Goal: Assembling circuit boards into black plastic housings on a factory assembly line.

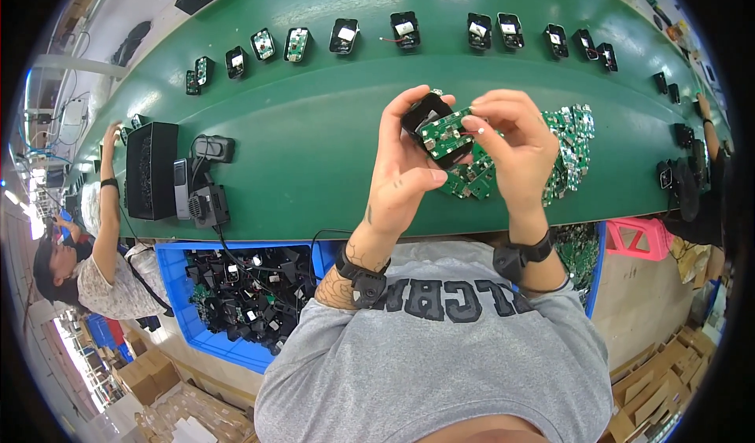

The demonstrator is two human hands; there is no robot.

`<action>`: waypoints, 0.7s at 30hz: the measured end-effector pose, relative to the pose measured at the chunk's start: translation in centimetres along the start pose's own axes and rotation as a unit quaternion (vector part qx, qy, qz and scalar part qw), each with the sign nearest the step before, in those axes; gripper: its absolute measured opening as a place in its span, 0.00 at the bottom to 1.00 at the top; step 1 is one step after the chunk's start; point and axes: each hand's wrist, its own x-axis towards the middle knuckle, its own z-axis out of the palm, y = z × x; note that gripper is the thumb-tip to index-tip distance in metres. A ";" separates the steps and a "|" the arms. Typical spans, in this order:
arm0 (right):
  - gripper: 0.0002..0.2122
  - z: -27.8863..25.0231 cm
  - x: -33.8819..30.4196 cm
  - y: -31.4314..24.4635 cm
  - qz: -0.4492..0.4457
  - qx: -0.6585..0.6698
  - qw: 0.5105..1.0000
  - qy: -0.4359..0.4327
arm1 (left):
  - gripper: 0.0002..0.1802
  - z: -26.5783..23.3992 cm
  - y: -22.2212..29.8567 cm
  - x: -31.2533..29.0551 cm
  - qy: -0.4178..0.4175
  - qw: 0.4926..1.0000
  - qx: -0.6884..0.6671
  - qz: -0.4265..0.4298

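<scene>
Above the green table, my left hand (393, 187) holds a black plastic housing (414, 117), fingers behind it and thumb at its near side. My right hand (519, 140) pinches a green circuit board (443, 135) by its right end. The board lies tilted over the housing's open face and covers part of it. Thin wires with a small white plug (480, 131) show by the right fingertips. Beneath and beyond my right hand spreads a pile of green circuit boards (572, 148), partly hidden by that hand.
Black housings with parts inside (344, 36) line the far side of the green table (299, 140). At left stand a black box (152, 171) and dark power adapters (212, 149). A blue crate (177, 317) of black housings sits below the near edge. People work at both sides.
</scene>
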 end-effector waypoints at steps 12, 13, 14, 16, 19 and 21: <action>0.06 1.7 -1.6 0.5 0.018 0.064 0.980 0.190 | 0.42 1.2 -2.4 0.6 0.034 0.996 0.022 0.078; 0.06 1.7 -1.5 0.5 0.076 0.123 0.969 0.199 | 0.42 1.1 -2.5 0.6 0.042 0.996 0.021 0.081; 0.06 1.7 -1.5 0.7 0.077 0.122 0.969 0.199 | 0.41 1.1 -2.6 0.6 0.050 0.995 0.021 0.085; 0.05 1.8 -1.5 1.2 0.114 0.175 0.955 0.213 | 0.41 0.7 -3.0 0.7 0.035 0.995 0.020 0.091; 0.05 3.2 -1.6 1.0 0.105 0.158 0.953 0.235 | 0.41 0.5 -3.5 1.1 0.034 0.993 0.033 0.109; 0.04 3.2 -1.7 1.6 0.109 0.170 0.952 0.230 | 0.41 0.3 -3.6 1.3 0.047 0.991 0.046 0.118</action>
